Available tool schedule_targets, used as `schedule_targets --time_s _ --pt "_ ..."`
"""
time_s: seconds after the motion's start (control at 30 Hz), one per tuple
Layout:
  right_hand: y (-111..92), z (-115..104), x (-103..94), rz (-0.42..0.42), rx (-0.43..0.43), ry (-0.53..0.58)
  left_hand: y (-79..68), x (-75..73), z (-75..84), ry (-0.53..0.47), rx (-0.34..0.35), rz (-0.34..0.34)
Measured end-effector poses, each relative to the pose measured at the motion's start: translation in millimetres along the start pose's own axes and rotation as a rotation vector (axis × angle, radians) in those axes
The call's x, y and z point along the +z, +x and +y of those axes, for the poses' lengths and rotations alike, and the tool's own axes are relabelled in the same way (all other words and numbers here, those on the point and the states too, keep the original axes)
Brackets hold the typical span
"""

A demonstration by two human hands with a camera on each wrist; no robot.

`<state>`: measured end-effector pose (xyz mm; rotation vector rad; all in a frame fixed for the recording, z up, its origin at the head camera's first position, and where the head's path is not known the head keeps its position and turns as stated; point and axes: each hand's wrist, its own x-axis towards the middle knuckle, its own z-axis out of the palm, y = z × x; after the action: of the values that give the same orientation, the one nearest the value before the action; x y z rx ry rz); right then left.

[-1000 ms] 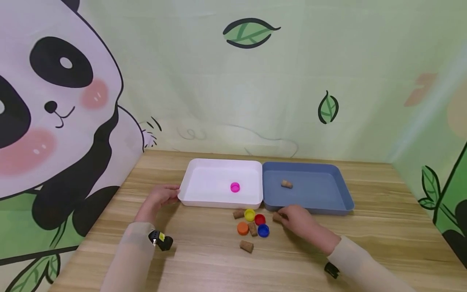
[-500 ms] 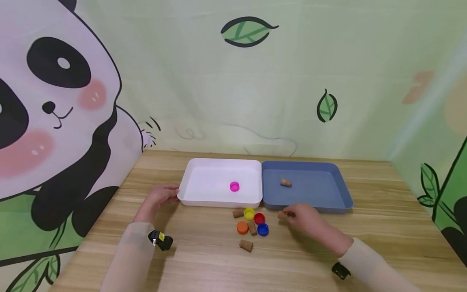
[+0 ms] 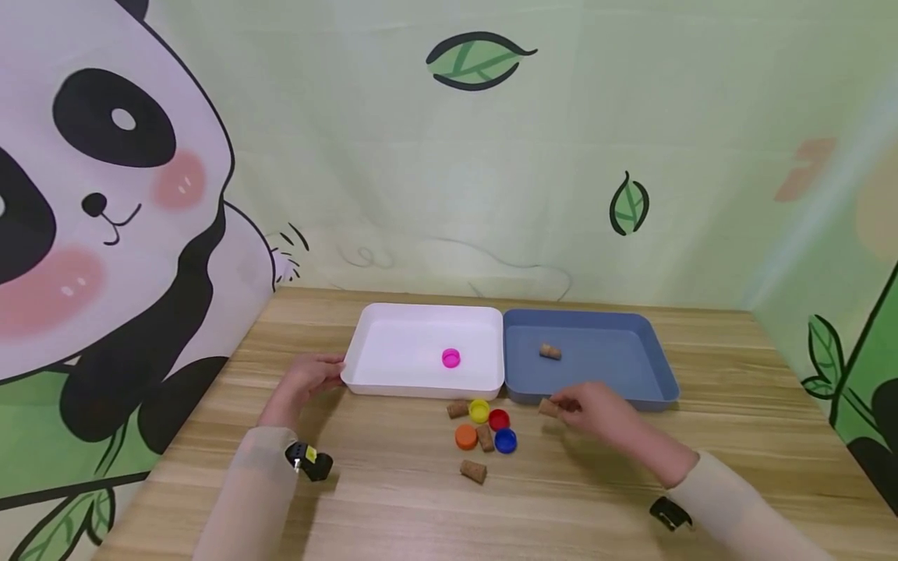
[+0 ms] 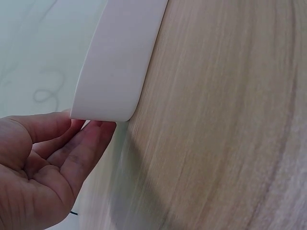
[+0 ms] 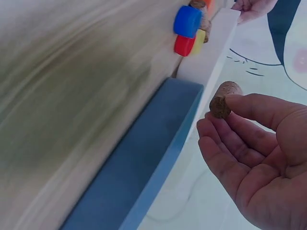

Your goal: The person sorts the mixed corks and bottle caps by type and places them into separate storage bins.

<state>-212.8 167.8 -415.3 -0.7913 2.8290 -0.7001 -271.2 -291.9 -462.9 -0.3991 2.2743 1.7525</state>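
Note:
My right hand (image 3: 596, 409) pinches a cork (image 3: 549, 407) between thumb and fingertips, just off the front wall of the blue tray (image 3: 617, 393). In the right wrist view, the pinched cork (image 5: 225, 99) appears above that tray's rim. At the left, my left hand (image 3: 306, 382) touches the end of the white tray (image 3: 393, 389); in the left wrist view its fingertips (image 4: 106, 129) rest against the tray's outer wall. A pink bottle cap (image 3: 451, 358) lies in the white tray. Another cork (image 3: 550, 352) lies in the blue one.
In front of the trays lie a yellow cap (image 3: 479, 411), a red cap (image 3: 500, 420), an orange cap (image 3: 466, 437) and a blue cap (image 3: 505, 441). Corks lie among them, one cork (image 3: 473, 471) nearer me. A printed cloth (image 3: 351, 156) hangs behind the wooden table (image 3: 393, 506).
My right hand has lifted the cork from the table and moved it right, toward the blue tray's front wall. My left hand stays at the white tray.

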Motion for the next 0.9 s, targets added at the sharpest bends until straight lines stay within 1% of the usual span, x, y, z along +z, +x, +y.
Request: schedule_targets --time_s 0.13,0.3,0.43,0.53,0.63,0.7,0.9 --pt "-2 -2 -7.4 -0.017 0.015 0.034 0.4 -0.5 -0.4 -0.008 0.006 -0.007" --pt "-3 -3 -17.1 -0.057 0.036 0.088 1.4 -2.2 -2.9 -0.007 0.007 -0.017" --pt "-3 -1 -27.9 -0.088 0.050 0.148 3.5 -3.3 -4.4 -0.012 -0.002 -0.011" --pt "-3 0 -37.2 -0.094 0.053 0.156 5.0 -4.3 -5.5 -0.026 0.002 -0.013" --pt "-4 1 -47.6 -0.081 0.044 0.135 5.5 -4.8 -6.4 -0.044 0.011 -0.020" --pt "-5 0 -54.5 -0.069 0.054 0.129 5.4 -4.7 -7.2 -0.057 0.018 -0.020" --pt "-5 2 -72.8 -0.008 0.020 0.083 3.5 -3.8 -7.9 -0.062 0.026 -0.001"
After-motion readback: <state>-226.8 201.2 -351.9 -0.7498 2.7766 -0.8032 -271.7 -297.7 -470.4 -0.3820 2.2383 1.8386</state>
